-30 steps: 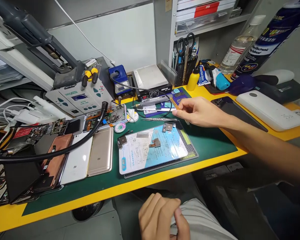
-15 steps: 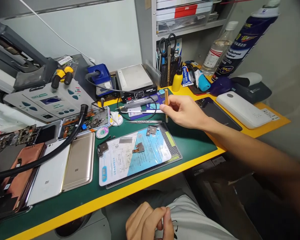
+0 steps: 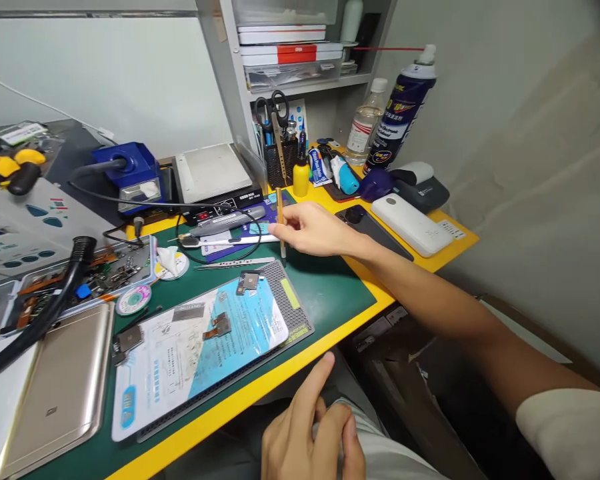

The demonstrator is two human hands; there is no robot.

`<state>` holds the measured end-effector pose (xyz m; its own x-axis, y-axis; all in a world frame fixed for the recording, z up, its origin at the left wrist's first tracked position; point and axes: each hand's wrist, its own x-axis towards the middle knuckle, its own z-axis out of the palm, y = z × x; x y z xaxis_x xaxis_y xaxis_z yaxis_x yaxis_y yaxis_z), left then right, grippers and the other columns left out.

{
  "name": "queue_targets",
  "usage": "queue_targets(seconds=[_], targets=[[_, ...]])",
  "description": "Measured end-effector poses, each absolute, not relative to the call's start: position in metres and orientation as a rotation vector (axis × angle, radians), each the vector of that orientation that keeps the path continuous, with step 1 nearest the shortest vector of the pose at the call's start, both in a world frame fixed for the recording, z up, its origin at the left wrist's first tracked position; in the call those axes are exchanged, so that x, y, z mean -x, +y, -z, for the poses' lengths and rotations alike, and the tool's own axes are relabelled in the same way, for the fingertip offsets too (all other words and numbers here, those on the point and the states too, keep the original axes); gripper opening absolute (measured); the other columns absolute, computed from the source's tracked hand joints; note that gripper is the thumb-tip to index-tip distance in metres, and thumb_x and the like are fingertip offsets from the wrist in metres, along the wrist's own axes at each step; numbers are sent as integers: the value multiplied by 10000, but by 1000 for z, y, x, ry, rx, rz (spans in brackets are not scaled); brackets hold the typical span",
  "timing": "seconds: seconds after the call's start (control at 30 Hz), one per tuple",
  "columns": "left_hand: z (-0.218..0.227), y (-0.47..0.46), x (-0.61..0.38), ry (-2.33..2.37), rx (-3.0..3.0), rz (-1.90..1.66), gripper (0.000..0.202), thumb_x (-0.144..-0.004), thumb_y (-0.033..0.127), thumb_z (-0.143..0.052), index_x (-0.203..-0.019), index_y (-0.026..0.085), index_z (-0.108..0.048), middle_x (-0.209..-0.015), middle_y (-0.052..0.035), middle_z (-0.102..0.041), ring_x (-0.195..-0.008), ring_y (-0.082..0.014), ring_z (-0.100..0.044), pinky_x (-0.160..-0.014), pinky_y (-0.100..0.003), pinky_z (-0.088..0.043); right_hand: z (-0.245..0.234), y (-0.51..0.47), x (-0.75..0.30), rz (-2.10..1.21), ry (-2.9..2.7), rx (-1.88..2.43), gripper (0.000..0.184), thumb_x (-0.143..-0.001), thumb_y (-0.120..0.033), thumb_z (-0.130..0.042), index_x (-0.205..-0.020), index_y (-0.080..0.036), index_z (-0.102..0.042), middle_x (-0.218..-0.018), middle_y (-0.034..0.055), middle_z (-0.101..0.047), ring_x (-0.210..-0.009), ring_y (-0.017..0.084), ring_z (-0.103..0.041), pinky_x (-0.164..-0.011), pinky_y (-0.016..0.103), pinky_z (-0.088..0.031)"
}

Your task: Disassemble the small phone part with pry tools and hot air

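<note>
My right hand [image 3: 307,229] is closed on a slim gold pen-like tool [image 3: 281,208], pinched between thumb and fingers. The tool stands nearly upright over the green mat, its dark lower end close to the tweezers [image 3: 240,264]. My left hand [image 3: 310,427] is low at the front, over my lap, holding nothing. Its index finger points forward; the other fingers are partly bent. On the mat between the hands lies a white and blue printed card [image 3: 195,353] atop a perforated grey plate [image 3: 307,321]. Small dark phone parts [image 3: 250,281] rest on the card.
A gold phone back [image 3: 63,393] and a tray of circuit boards [image 3: 115,273] are at left. Behind the tools sits a flat-topped heating unit [image 3: 213,173]. A yellow bottle [image 3: 301,177], a spray can [image 3: 403,113] and a white power bank [image 3: 413,225] stand or lie toward the right.
The view has turned right, shifting the bench leftward. My left index finger has stretched out from a closed hand. My right hand still grips the gold tool.
</note>
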<state>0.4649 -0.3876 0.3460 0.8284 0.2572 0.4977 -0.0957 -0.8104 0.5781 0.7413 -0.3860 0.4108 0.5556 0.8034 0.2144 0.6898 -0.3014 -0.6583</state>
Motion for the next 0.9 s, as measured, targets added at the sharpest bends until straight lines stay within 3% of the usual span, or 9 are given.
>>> queue_targets(seconds=[0.1, 0.27, 0.33, 0.4, 0.5, 0.6, 0.7, 0.8, 0.9], targets=[[-349, -394, -488, -43, -2423, -665, 162, -823, 88, -528, -910, 197, -610, -1431, -214, -566, -596, -149, -665, -535, -309, -519, -411, -387, -742, -221, -1197, 2070, 311, -912, -353, -552, -660, -182, -488, -618, -39, -460, -584, 108, -405, -556, 263, -264], [-368, -415, -522, 34, -2698, -414, 246, -728, 86, -558, -961, 165, -567, -1503, -316, -438, -606, -240, -700, -454, -359, -511, -411, -385, -742, -223, -1199, 2062, 331, -903, -356, -561, -638, -187, -457, -600, -47, -432, -578, 104, -388, -561, 263, -255], [-376, -424, -527, -71, -2636, -323, 224, -711, 114, -573, -924, 182, -566, -1392, -263, -576, -556, -225, -672, -472, -375, -515, -411, -385, -743, -221, -1198, 2062, 337, -896, -364, -568, -633, -189, -449, -598, -48, -425, -578, 103, -382, -565, 266, -249], [-381, -430, -528, -188, -2472, -392, 143, -730, 123, -565, -843, 211, -559, -1018, -113, -737, -514, -198, -620, -472, -354, -484, -410, -385, -744, -220, -1197, 2063, 345, -898, -379, -562, -633, -191, -446, -597, -47, -425, -577, 104, -380, -565, 270, -245], [-382, -429, -529, -273, -2283, -651, 110, -773, 113, -554, -740, 216, -538, -594, 4, -565, -483, -170, -510, -457, -332, -405, -409, -385, -745, -219, -1199, 2065, 348, -898, -390, -559, -635, -195, -440, -599, -44, -437, -579, 107, -392, -565, 271, -247], [-379, -421, -534, -299, -2328, -797, 67, -783, 117, -573, -755, 178, -584, -659, -41, -587, -624, -200, -549, -680, -415, -529, -408, -386, -744, -209, -1204, 2072, 345, -899, -395, -556, -639, -193, -452, -603, -42, -448, -583, 109, -401, -564, 269, -254], [-375, -419, -534, -307, -2368, -671, 61, -781, 145, -603, -836, 160, -624, -820, -80, -650, -845, -255, -613, -972, -545, -500, -409, -386, -742, -198, -1210, 2083, 348, -904, -397, -541, -636, -194, -448, -603, -41, -434, -581, 110, -388, -561, 269, -256], [-372, -425, -527, -369, -2280, -536, 74, -769, 164, -639, -829, 201, -618, -739, -26, -638, -749, -195, -624, -762, -355, -584, -410, -386, -740, -201, -1211, 2096, 352, -900, -400, -540, -629, -194, -452, -597, -39, -438, -571, 114, -398, -561, 272, -256], [-374, -434, -516, -356, -2394, -541, 95, -756, 181, -676, -776, 233, -599, -621, 9, -595, -613, -165, -604, -599, -314, -560, -412, -386, -739, -214, -1209, 2111, 363, -900, -415, -542, -622, -195, -461, -582, -33, -467, -560, 123, -424, -556, 275, -264]])
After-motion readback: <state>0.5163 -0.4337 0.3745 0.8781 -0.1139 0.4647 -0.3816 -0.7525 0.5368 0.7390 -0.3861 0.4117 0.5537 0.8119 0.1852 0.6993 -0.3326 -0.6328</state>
